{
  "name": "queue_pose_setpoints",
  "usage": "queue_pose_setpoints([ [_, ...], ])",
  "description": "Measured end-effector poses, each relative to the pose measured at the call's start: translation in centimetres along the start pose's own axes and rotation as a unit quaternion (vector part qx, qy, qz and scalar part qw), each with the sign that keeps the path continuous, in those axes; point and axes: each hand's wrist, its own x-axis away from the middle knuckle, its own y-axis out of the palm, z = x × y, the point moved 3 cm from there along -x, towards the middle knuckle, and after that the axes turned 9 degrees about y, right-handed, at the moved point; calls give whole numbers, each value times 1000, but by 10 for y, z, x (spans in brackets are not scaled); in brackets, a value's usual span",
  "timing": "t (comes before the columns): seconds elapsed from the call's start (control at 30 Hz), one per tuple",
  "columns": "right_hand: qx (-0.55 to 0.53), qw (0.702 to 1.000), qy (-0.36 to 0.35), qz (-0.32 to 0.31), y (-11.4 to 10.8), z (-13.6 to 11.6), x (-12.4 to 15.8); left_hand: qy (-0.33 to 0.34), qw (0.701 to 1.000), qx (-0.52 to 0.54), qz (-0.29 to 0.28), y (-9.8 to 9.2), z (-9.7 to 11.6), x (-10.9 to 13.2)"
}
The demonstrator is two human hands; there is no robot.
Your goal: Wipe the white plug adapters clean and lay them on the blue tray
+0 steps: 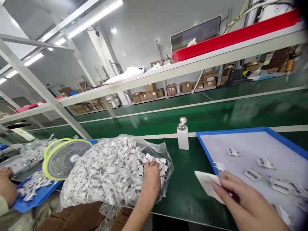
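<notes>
My left hand (152, 179) reaches into the mouth of a big clear plastic bag (169, 166) heaped with small white plastic plug parts (112, 170). Its fingers are curled down onto the parts at the bag's right end; the fingertips are partly hidden among them. Between the thumb and fingers of my right hand (250, 205) is a folded white wipe (207, 183), held over the near left edge of a blue-rimmed tray (204, 146). Several white plug parts (264, 163) lie spread out on the tray's pale lining, some with metal pins showing.
A white pump bottle (183, 138) stands between bag and tray on the green bench (178, 189). To the left are a yellow-green fan (64, 158), a blue tray (36, 200) of parts and another person's hand (7, 186). A shelf (158, 75) with a red bin (231, 35) crosses above.
</notes>
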Motion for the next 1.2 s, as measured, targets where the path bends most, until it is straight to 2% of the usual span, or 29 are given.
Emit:
queue_pose_setpoints([
  [0.03, 30, 999, 10, -21, -3, -9, -17, 2, 1000, 6, -2, 2, -4, 0],
  [0.07, 61, 998, 28, -16, -10, -14, -34, 2, 1000, 11, -3, 3, -6, -2],
  [0.13, 68, 989, 109, 72, -31, -12, -62, 1, 1000, 19, -5, 4, -7, -5],
  [0.2, 54, 984, 144, 87, -40, -1, -76, 0, 1000, 29, -6, 4, -8, -9],
  [0.33, -48, 978, 201, -11, -21, 27, -75, 0, 999, 49, -6, 1, -3, -12],
  [0.4, -95, 970, 224, -16, -11, 40, -70, 0, 998, 56, -6, -1, 2, -11],
  [0.53, -125, 961, 235, 76, -15, 58, -70, 12, 998, 65, -3, -9, 10, -8],
  [0.63, -72, 958, 234, 152, -32, 57, -78, 16, 998, 67, 12, -20, 12, -6],
  [0.7, -5, 960, 210, 184, -41, 42, -90, 13, 997, 67, 31, -26, 14, -5],
  [0.8, 113, 963, 124, 211, -40, -2, -120, 56, 993, 85, 67, -24, 31, 0],
  [0.87, 180, 957, 46, 223, -28, -37, -142, 144, 980, 93, 100, -13, 51, 6],
  [0.97, 269, 941, -70, 194, 2, -76, -165, 318, 933, 52, 160, 11, 81, 21],
  [1.07, 348, 917, -156, 117, 31, -89, -172, 393, 901, -6, 185, 30, 89, 32],
  [1.2, 415, 890, -180, 61, 43, -80, -174, 442, 884, -36, 147, 38, 81, 38],
])
